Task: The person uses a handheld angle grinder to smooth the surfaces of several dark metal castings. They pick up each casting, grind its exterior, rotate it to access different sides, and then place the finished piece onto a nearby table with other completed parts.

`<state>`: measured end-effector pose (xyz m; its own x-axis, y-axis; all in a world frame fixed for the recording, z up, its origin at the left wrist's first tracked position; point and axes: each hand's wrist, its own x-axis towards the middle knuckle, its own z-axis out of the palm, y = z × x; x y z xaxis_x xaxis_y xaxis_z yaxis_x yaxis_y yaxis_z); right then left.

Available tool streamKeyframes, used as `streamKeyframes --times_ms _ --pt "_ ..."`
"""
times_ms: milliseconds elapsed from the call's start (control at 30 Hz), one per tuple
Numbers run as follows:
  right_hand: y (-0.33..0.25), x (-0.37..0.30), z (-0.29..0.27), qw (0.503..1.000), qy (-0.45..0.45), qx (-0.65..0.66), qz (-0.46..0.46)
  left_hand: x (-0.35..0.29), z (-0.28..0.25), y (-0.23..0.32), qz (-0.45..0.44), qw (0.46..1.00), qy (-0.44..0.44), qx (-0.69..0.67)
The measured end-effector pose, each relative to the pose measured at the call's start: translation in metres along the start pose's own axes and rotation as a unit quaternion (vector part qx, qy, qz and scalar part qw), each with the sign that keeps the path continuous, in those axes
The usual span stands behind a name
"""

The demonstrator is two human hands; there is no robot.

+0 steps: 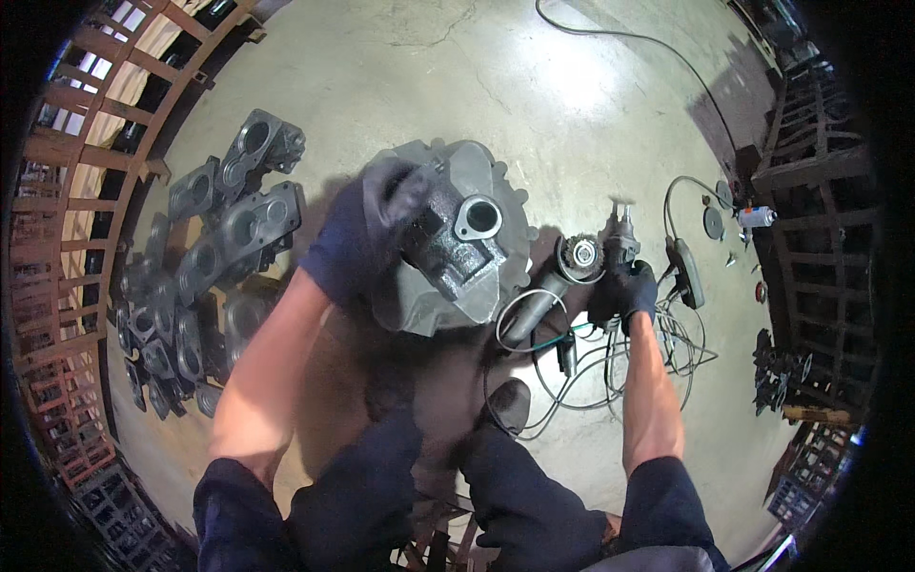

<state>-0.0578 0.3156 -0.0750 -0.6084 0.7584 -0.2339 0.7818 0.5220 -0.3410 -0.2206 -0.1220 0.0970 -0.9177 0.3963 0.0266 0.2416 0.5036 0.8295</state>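
Note:
A large grey metal casting with a lobed rim stands in front of me. On its top is a dark, oily raised part with a round flanged opening. My left hand, in a dark glove, lies over the casting's left edge with its fingers curled; their tips are partly hidden. To the right, my gloved right hand is wrapped round a dark handheld power tool, whose metal spindle end points away from me. Just left of it lies an angle grinder with a round wire brush.
Several grey metal castings lie in a group at the left. Tangled cables lie by my right forearm. Beyond them are a dark disc, a spray can and a pile of small dark parts. Metal racks border both sides.

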Motion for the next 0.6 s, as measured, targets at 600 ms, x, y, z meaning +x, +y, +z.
streamKeyframes --times_ms 600 --pt "0.039 -0.144 0.039 0.965 -0.197 -0.128 -0.118 0.020 0.011 -0.049 0.126 0.970 0.009 0.209"
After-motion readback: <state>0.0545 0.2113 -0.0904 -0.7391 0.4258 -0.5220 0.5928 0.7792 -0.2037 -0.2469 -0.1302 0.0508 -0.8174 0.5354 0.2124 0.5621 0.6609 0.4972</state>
